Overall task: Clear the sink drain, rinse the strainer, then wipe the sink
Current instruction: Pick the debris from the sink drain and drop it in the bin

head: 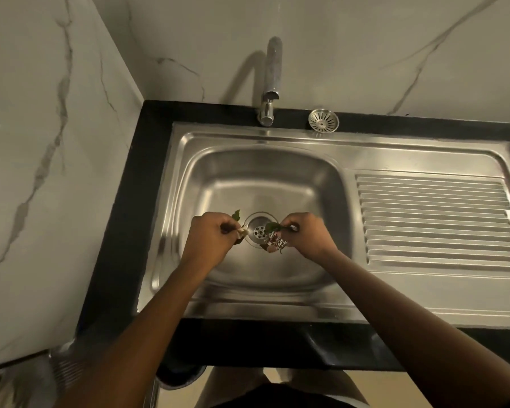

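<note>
Left hand (pixel 209 240) and right hand (pixel 306 234) pinch two leaves (pixel 236 214).

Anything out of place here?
Yes. The strainer sits on the black counter right of the tap, not in the drain. Leaves and a brown wrapper clutter the drain, the leaves pinched by the left hand and right hand.

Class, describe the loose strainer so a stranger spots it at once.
Find the steel sink, then the black counter strip behind it. Right of the tap sits a small round strainer. Unlike the basin's drain, it has radiating slots.
</note>
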